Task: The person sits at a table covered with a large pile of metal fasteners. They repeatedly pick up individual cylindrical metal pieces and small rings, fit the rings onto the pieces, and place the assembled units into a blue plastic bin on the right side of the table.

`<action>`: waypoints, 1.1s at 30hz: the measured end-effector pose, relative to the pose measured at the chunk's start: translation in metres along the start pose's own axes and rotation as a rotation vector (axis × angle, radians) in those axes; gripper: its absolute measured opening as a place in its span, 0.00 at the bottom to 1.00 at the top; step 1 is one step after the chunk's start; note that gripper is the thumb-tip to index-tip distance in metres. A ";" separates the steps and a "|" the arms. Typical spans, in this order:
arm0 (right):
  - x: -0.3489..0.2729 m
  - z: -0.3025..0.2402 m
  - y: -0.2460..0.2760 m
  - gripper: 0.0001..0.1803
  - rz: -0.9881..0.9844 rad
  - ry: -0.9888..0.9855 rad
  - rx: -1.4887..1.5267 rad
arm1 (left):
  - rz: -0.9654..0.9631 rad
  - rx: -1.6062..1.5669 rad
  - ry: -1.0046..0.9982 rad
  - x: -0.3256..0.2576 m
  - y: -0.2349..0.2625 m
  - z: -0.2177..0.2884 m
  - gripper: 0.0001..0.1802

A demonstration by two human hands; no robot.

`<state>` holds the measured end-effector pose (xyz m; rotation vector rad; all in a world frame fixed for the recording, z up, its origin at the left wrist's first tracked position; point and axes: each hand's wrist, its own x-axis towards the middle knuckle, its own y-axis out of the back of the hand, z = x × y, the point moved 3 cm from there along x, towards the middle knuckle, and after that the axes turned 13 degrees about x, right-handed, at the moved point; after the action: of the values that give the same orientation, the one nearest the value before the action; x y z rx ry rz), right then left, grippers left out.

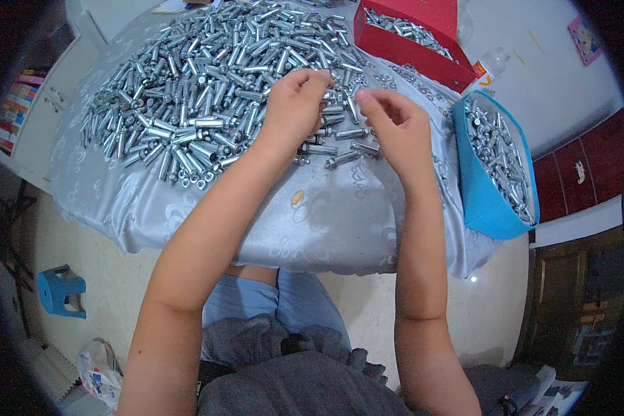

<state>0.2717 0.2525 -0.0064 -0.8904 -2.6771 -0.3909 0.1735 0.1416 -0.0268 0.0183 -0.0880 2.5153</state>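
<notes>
A wide heap of silvery expansion bolts (208, 97), with sleeves and nuts, covers much of the table. My left hand (295, 104) is over the heap's right side, its fingers curled closed; what they hold, if anything, is hidden behind the hand. To its right, my right hand (402, 132) has its thumb and fingers bent together in a pinch. Whether anything sits in that pinch I cannot make out. One bolt (353, 109) shows right beside the right thumb tip. Several loose bolts (343, 160) lie between and just below the hands.
A red box (416, 59) of bolts stands at the far right. Nearer, a blue container (473, 187) full of bolts is at the table's right edge. A plastic bottle (491, 64) stands behind it. The silvery tablecloth (305, 239) hangs over the near edge. A blue stool (61, 291) is on the floor.
</notes>
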 end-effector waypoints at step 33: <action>-0.003 0.001 -0.002 0.14 -0.260 -0.013 -0.161 | -0.048 0.124 0.033 -0.002 -0.006 -0.003 0.13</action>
<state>0.2728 0.2499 -0.0086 -0.5868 -2.8123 -0.6678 0.1786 0.1455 -0.0299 0.0289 0.0815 2.4684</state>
